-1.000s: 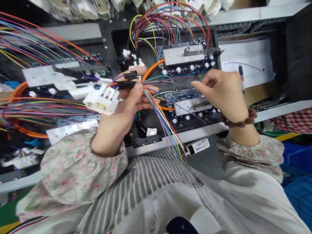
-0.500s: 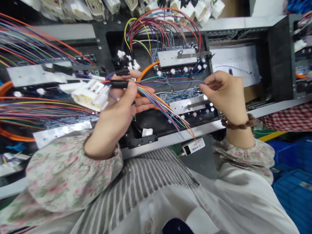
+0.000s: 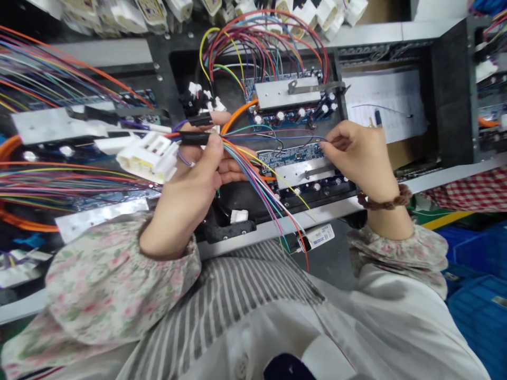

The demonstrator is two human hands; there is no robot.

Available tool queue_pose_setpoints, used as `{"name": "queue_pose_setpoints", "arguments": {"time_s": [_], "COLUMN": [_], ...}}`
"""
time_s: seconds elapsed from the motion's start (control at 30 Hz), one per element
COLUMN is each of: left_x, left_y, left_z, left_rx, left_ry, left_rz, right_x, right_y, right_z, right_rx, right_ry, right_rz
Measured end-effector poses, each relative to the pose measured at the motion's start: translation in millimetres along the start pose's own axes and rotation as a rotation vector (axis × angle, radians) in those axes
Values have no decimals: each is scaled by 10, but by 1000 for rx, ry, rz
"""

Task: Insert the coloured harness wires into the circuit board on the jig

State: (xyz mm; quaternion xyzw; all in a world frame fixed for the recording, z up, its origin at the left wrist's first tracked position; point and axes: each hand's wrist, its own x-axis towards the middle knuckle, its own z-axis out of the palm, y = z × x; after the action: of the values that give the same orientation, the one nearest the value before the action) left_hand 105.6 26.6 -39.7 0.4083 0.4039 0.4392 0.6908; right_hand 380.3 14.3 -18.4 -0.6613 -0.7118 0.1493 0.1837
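Wire bundle: The multicolored wire bundle is held in front of the body, with its free ends fanned out downward between the two hands.
Black sleeve: The wires are gathered in a black sleeve, which is pressed under the left thumb.
White connector: A multi-cavity white connector is positioned just beyond the sleeve, above the left wrist.
Left hand: The left hand is closed around the bundle, with the thumb on top and the fingers beneath.
Blue wire: A single blue wire is drawn out nearly straight from the bundle, between the hands.
Right hand: The end of the blue wire is pinched between thumb and fingertips of the right hand.
Circuit boards: An upper circuit board is seated beyond the gap between the hands; a lower circuit board is seated beneath the blue wire. Each is fitted with a metal plate.
Orange cable: A thick orange cable is routed from the upper board toward the left fingertips.
Paper: A printed paper is laid beyond the right hand; a pen is placed on it.
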Motion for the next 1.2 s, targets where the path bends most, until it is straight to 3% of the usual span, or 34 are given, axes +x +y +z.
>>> {"name": "queue_pose_setpoints", "arguments": {"time_s": [0.1,0.17,0.3,0.33,0.4,0.5,0.77,1.03,1.2], "left_x": [3,2,-18,-26,-40,-44,28,7,-3], "left_y": [-5,-5,-2,-5,-21,-62,-118,-56,-29], "left_z": [12,27,54,56,52,38,-45,-18,-1], "left_rx": [2,-12,-32,-32,-42,-52,-74,-76,-50], "left_ry": [18,16,37,36,22,55,-20,4,36], "left_rz": [3,6,9,-3,-13,29,109,79,63], "right_x": [-82,-185,-332,-330,-280,-154,-34,-14,-68], "right_y": [-121,-278,-482,-467,-362,-149,-2,53,-35], "right_z": [-56,-85,-146,-171,-217,-204,87,126,-19], "right_rx": [-55,21,43,-1,-27,76,211,214,97], "right_ry": [23,29,-204,-164,50,303,252,209,118], "right_rz": [8,-51,-306,-277,-116,37,74,97,102]}}
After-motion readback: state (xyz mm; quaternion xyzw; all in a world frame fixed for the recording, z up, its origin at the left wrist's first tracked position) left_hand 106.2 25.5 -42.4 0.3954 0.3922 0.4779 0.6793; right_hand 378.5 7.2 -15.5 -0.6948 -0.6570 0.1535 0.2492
